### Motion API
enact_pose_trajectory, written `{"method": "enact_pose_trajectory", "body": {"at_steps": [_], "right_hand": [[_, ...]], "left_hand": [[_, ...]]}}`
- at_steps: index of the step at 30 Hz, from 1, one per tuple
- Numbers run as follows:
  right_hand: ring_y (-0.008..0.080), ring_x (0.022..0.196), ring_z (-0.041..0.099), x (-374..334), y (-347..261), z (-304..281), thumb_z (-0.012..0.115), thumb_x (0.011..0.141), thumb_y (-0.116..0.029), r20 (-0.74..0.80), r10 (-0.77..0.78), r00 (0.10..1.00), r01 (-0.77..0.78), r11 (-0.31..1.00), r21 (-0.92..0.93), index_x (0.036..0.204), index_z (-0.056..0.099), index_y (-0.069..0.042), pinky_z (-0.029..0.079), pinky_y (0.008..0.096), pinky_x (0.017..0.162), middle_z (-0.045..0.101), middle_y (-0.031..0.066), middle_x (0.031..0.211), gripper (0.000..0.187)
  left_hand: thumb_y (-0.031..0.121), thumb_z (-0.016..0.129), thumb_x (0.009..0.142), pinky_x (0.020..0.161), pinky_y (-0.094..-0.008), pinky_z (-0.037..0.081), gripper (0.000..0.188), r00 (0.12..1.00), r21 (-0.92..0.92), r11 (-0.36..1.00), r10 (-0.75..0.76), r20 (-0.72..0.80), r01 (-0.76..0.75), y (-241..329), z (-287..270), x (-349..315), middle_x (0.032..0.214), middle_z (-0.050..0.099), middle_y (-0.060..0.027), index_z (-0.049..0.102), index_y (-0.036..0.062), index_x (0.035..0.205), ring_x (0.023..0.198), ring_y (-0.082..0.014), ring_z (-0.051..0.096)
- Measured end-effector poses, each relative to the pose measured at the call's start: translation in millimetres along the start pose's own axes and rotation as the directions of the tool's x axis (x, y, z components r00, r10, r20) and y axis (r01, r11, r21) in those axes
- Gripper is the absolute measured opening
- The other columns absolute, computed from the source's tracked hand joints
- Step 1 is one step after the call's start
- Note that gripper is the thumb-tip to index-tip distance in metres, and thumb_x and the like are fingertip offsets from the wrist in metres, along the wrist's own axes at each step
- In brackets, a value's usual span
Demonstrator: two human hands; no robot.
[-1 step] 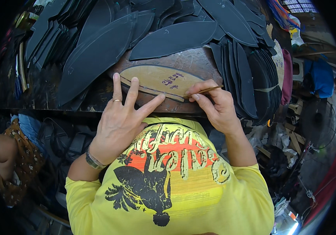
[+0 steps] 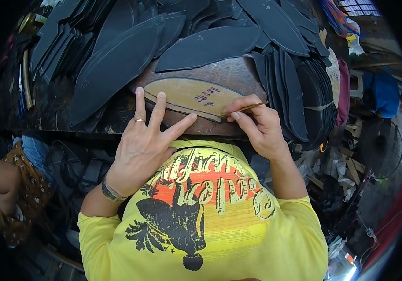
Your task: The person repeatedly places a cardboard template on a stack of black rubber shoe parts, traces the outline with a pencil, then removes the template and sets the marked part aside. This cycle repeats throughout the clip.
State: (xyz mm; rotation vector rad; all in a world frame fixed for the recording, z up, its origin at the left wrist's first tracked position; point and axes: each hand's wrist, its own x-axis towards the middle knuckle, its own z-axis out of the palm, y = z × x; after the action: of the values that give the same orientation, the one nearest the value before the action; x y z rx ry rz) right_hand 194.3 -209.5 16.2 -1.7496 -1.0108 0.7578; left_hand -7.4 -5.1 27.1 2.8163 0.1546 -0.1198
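Note:
A tan leaf-shaped template [image 2: 177, 89] with handwritten marks lies over a dark piece, whose black rim shows around it. A slit runs along the template's near side. My left hand [image 2: 147, 131] is open, its spread fingertips resting on the near edge. Pinched in my right hand [image 2: 261, 124] is a thin brown pencil-like stick [image 2: 247, 108]. Its lower end is at the slit's right end, partly hidden by my fingers. Just beyond the template lies a black leaf-shaped piece [image 2: 205, 47] with a pale outline.
Many black cut pieces [image 2: 116, 61] cover the far part of the brown table [image 2: 231, 70]. At its right stand stacked pieces [image 2: 280, 93] and a tied bundle [image 2: 320, 98]. A blue bag [image 2: 382, 93] and a fan [image 2: 381, 145] are farther right. Another person's knee [image 2: 3, 187] shows at left.

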Motion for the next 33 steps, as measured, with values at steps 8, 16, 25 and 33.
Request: {"method": "enact_pose_trajectory", "body": {"at_steps": [8,16,25,33], "right_hand": [[0.032,0.09,0.071,10,-1,1,0.066,0.091,0.008,0.103,-0.281,0.954,0.298,0.912,-0.282,0.108,0.065,0.002,0.056,0.0366,0.081,0.071,0.0142,0.1,0.017],[0.0287,0.087,0.072,11,1,20,0.067,0.091,0.011,-0.046,-0.289,0.956,0.267,0.926,-0.267,0.11,0.068,0.001,0.057,0.0344,0.082,0.073,0.0144,0.099,0.022],[0.0337,0.087,0.071,24,-7,41,0.068,0.087,0.009,-0.138,-0.275,0.951,0.252,0.954,-0.164,0.103,0.068,-0.001,0.056,0.0405,0.076,0.071,0.0142,0.092,0.019],[0.0356,0.085,0.068,28,-9,40,0.069,0.085,0.01,-0.061,-0.279,0.958,0.264,0.948,-0.179,0.103,0.065,0.001,0.055,0.0419,0.076,0.07,0.0156,0.093,0.021]], "left_hand": [[0.02,0.087,0.075,0.09,-0.0495,0.056,0.083,0.997,-0.003,1.0,0.009,-0.078,-0.01,-2,11,4,0.155,0.043,-0.028,0.056,0.038,0.15,0.147,-0.0628,0.029],[0.019,0.086,0.075,0.094,-0.0508,0.053,0.081,0.996,-0.002,1.0,0.0,-0.093,-0.001,0,12,4,0.154,0.043,-0.0276,0.058,0.0364,0.149,0.147,-0.0628,0.028],[0.02,0.086,0.076,0.1,-0.0547,0.049,0.083,0.995,-0.011,1.0,0.001,-0.102,-0.002,-2,17,0,0.158,0.036,-0.0263,0.056,0.0366,0.151,0.149,-0.0619,0.024],[0.02,0.082,0.079,0.102,-0.0545,0.046,0.079,0.99,0.01,1.0,0.016,-0.137,-0.015,-4,19,1,0.157,0.038,-0.0255,0.056,0.0362,0.151,0.148,-0.0616,0.027]]}}
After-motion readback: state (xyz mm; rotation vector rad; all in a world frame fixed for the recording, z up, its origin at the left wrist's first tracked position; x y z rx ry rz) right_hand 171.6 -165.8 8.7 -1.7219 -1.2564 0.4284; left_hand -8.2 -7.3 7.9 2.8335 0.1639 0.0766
